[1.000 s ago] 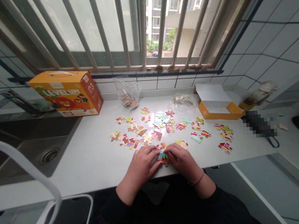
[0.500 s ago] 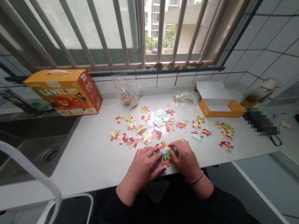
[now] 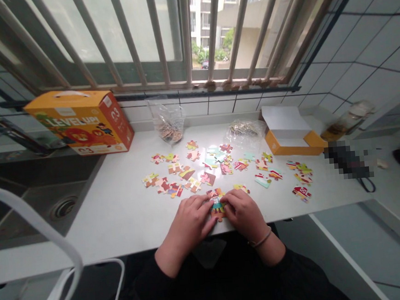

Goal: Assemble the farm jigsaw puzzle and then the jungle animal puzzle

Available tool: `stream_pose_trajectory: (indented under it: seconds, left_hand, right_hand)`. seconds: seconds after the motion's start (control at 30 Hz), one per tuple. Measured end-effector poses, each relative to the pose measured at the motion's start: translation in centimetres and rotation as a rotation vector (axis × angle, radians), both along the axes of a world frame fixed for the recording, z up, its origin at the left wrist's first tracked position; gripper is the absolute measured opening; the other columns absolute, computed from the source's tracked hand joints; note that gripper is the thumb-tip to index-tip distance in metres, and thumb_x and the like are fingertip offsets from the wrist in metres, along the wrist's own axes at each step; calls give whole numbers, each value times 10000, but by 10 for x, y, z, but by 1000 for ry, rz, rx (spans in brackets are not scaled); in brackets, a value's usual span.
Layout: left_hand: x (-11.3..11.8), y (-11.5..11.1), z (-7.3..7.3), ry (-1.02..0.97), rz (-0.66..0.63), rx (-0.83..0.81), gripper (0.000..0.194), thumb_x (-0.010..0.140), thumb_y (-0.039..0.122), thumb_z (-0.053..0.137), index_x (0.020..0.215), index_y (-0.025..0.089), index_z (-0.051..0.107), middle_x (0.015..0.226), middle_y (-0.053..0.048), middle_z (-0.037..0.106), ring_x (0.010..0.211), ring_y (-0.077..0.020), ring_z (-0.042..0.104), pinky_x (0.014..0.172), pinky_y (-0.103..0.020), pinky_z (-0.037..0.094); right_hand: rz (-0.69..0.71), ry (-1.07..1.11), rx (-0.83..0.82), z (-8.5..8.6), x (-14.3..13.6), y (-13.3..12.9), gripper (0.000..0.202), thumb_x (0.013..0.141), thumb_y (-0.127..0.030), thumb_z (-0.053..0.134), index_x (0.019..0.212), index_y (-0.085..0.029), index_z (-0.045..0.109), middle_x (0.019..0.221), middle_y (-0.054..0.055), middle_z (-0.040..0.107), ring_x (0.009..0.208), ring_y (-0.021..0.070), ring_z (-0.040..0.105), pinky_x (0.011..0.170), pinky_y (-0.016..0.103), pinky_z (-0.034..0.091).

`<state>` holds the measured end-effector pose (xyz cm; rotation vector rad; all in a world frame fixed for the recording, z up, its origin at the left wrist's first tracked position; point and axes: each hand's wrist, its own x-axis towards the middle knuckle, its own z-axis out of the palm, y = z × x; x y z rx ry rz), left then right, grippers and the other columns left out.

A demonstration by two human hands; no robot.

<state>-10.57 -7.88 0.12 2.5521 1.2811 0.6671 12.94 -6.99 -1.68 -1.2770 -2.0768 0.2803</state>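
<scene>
Near the counter's front edge lies a small joined group of puzzle pieces (image 3: 218,206) with a teal and brown picture. My left hand (image 3: 193,217) rests on its left side, fingers together and bent, thumb near the lower edge. On its right side, my right hand (image 3: 243,211) has its fingers curled in and their tips at the pieces. Both hands press or grip the group's edges from either side. Beyond them, several loose puzzle pieces (image 3: 207,178) are spread over the white counter (image 3: 121,207), and a yellow-green piece (image 3: 240,188) lies just past my right hand.
An orange box (image 3: 83,127) stands at the back left beside a sink (image 3: 34,204). Along the wall are a plastic bag of pieces (image 3: 168,127), another clear bag (image 3: 243,130) and an open orange box (image 3: 292,138). A glass bottle (image 3: 348,120) stands at the right.
My right hand has shifted slightly left and its fingers have curled in more against the joined pieces. The view has moved slightly. More of the yellow-green piece shows.
</scene>
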Motion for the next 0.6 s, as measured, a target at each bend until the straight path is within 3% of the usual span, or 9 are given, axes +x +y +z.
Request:
stream_pose_trajectory:
  seconds: [0.27,0.37,0.47,0.6]
  left_hand:
    - [0,-1,-3,-52,18,68,352,1051,333,737,1381,218,695,1383,-140,767,1266,-333,709,1053,-539,568]
    - [-1,-2,-2,-57,-14,108,260,1075,306,708,1319,216,699,1347,-126,782,1230,-308,723,1035,-510,563]
    - [-1,-2,0,-28,-61,114,143,1093,330,702,1196,232,720,1315,-99,793,1210,-296,731,1018,-490,556]
    - [-1,-2,2,-26,-89,120,154,1099,372,710,1152,229,732,1235,-86,807,1160,-285,735,993,-476,560]
  right_hand:
    - [71,-10,12,4,2,0,206,968,-81,647,1003,-244,768,1027,77,750,966,258,684,893,416,577]
    - [95,-22,10,6,2,0,203,970,-81,654,1002,-244,770,1014,71,748,950,256,679,890,419,573]
    - [63,-19,43,7,1,-1,202,980,-85,655,1049,-237,769,1079,88,765,1012,281,671,953,458,555]
    - [-24,7,52,5,-1,0,270,979,-55,612,1150,-225,735,1134,97,789,1073,306,666,1010,493,528]
